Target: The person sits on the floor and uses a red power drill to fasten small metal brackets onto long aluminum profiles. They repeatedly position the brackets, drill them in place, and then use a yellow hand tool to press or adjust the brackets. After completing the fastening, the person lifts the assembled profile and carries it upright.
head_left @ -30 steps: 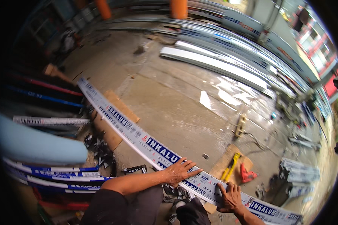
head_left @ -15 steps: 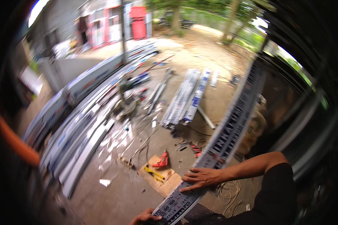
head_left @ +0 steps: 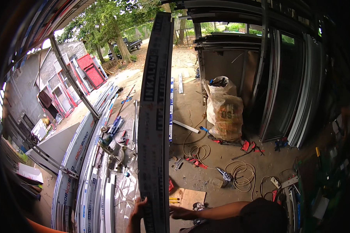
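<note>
A long, flat metal profile (head_left: pixel 153 128) in printed protective film stands nearly upright before me, its broad face dark in shade. Its lower left edge is in my left hand (head_left: pixel 136 213), thumb at the face and the other fingers partly hidden. At the opposite edge is my right hand (head_left: pixel 181 213), fingers stretched toward the profile; whether the tips touch it is hard to see. Behind the profile, a wooden board (head_left: pixel 192 195) lies on the floor near my right forearm. A yellow tool (head_left: pixel 174 200) and part of a red tool (head_left: pixel 170 185) show beside the profile.
Long wrapped profiles (head_left: pixel 91 194) lie stacked at left, beside a miter saw (head_left: pixel 114 151). Coiled cable (head_left: pixel 240 174) and red scraps (head_left: pixel 196 162) lie on the floor at right. A filled sack (head_left: pixel 224 116) stands farther back, near leaning framed panels (head_left: pixel 282 85).
The profile has swung from a diagonal slant to nearly upright. My right hand has left its broad face for the right edge. The view has turned right and tilted up.
</note>
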`<action>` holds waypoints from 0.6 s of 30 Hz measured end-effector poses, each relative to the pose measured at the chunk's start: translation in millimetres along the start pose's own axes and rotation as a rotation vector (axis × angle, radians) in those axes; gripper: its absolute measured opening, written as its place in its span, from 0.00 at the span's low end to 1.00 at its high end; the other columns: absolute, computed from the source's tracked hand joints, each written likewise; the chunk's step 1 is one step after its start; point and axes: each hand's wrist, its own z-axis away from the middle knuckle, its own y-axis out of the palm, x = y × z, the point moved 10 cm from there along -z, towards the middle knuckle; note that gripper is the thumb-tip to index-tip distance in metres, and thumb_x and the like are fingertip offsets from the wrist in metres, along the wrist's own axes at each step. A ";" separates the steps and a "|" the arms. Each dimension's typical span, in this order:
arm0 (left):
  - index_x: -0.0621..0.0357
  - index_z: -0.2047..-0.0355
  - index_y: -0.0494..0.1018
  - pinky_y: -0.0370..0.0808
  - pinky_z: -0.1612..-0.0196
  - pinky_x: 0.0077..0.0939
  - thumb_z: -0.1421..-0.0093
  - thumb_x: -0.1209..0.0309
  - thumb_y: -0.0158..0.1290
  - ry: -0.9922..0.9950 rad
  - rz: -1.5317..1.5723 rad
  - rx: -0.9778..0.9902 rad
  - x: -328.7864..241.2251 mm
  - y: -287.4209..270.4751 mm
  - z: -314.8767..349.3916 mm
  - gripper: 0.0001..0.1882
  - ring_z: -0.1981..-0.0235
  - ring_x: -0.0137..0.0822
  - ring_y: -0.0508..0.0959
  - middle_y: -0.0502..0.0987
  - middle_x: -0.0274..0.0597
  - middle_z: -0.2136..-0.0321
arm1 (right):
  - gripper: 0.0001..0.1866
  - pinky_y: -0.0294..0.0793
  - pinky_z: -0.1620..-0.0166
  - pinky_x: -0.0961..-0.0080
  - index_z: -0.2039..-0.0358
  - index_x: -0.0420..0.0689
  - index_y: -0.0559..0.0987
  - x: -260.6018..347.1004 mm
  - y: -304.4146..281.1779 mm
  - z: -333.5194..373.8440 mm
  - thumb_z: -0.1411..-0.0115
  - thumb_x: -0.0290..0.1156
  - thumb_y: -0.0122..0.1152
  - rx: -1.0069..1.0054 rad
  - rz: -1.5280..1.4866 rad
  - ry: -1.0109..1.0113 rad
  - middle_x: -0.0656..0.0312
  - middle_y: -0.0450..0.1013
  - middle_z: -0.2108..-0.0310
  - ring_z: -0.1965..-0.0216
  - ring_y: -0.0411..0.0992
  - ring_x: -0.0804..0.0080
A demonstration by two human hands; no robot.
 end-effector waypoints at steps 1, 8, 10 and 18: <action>0.49 0.63 0.74 0.64 0.80 0.22 0.26 0.53 0.55 0.003 0.024 -0.014 -11.0 1.4 -3.7 0.15 0.81 0.22 0.69 0.69 0.25 0.78 | 0.40 0.58 0.24 0.59 0.25 0.38 0.59 19.3 22.1 -4.5 0.26 0.44 0.65 0.003 0.134 -0.279 0.47 0.66 0.30 0.26 0.60 0.54; 0.59 0.40 0.74 0.73 0.70 0.21 0.23 0.50 0.51 0.273 -0.002 -0.064 -57.0 13.3 24.9 0.26 0.73 0.22 0.76 0.80 0.31 0.63 | 0.22 0.66 0.34 0.62 0.35 0.37 0.68 2.6 34.3 -22.7 0.22 0.36 0.56 -0.192 0.334 -0.134 0.54 0.72 0.43 0.40 0.68 0.63; 0.61 0.40 0.74 0.75 0.68 0.21 0.23 0.49 0.52 0.301 -0.144 -0.114 -55.3 3.7 35.3 0.27 0.72 0.22 0.77 0.82 0.32 0.62 | 0.16 0.70 0.43 0.62 0.43 0.38 0.71 24.6 35.8 -10.6 0.21 0.37 0.55 -0.232 0.311 -0.274 0.53 0.71 0.52 0.51 0.69 0.60; 0.59 0.62 0.76 0.77 0.73 0.26 0.25 0.47 0.54 0.188 0.066 -0.044 -19.3 -30.9 21.2 0.24 0.76 0.28 0.77 0.80 0.35 0.73 | 0.24 0.72 0.42 0.61 0.41 0.36 0.70 56.7 31.4 11.3 0.20 0.46 0.52 -0.327 -0.016 -0.262 0.48 0.72 0.52 0.49 0.72 0.55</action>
